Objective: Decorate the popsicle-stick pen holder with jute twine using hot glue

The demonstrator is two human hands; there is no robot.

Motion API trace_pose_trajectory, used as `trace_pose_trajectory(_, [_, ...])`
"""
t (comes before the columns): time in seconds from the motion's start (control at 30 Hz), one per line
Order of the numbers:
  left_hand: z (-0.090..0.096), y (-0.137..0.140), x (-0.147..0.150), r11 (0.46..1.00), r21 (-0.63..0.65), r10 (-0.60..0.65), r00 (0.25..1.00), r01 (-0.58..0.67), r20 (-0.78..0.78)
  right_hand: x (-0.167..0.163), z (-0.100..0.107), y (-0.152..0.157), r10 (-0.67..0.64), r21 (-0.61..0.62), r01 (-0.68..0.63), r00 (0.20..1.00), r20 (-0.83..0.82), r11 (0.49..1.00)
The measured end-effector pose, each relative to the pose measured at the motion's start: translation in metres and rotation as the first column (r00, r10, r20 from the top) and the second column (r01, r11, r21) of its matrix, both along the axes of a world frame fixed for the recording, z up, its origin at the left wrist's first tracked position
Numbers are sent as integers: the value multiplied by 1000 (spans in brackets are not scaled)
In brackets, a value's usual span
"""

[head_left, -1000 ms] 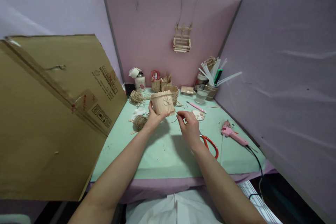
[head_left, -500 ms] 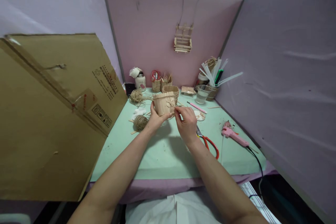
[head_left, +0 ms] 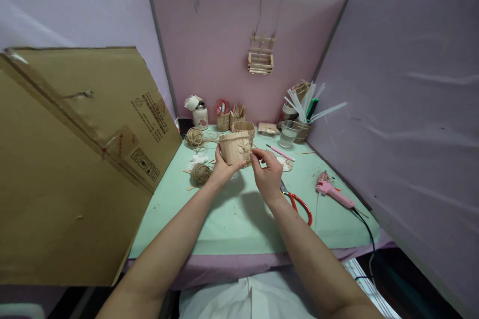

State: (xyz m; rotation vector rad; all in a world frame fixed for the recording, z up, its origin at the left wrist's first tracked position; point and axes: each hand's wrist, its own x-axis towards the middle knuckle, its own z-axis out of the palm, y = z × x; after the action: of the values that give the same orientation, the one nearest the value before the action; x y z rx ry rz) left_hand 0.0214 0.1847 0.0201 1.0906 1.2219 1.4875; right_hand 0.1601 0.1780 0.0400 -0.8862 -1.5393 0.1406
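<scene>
My left hand (head_left: 223,169) grips a small wooden pot (head_left: 231,149) from its left side and underneath, lifted over the table. The pot is faced with pale upright strips, and a raised flower-like decoration (head_left: 244,147) of thin wood pieces sits on its front right. At the pot's right edge, the thumb and fingers of my right hand (head_left: 268,172) are pinched together. Whatever lies between those fingertips is too small to make out. Red-handled scissors (head_left: 299,205) lie under and beside my right wrist.
On the right rests a pink glue gun (head_left: 334,194) with its cord. Twine balls (head_left: 201,174) lie on the left. A plastic cup (head_left: 288,134), a pink pen (head_left: 280,152) and several containers stand or lie behind. A large cardboard box (head_left: 82,169) fills the left side.
My right hand has shifted slightly right along the pot's edge, showing more of the flower-like decoration. The pot has moved very slightly right in my left hand.
</scene>
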Motion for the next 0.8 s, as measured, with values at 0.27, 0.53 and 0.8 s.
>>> trace_pose_trajectory(0.27, [1, -2, -1, 1000, 8, -12, 1000, 12, -9, -1, 0, 2, 20, -115, -40, 986, -167, 993])
trace_pose_trajectory(0.53, [-5, 3, -2, 1000, 1, 27, 999, -27, -37, 1, -9, -4, 42, -212, -110, 953, -300, 971])
trace_pose_trajectory(0.8, [-13, 5, 1, 1000, 24, -15, 996, 17, -85, 0, -20, 0, -33, -68, 31, 999, -33, 997])
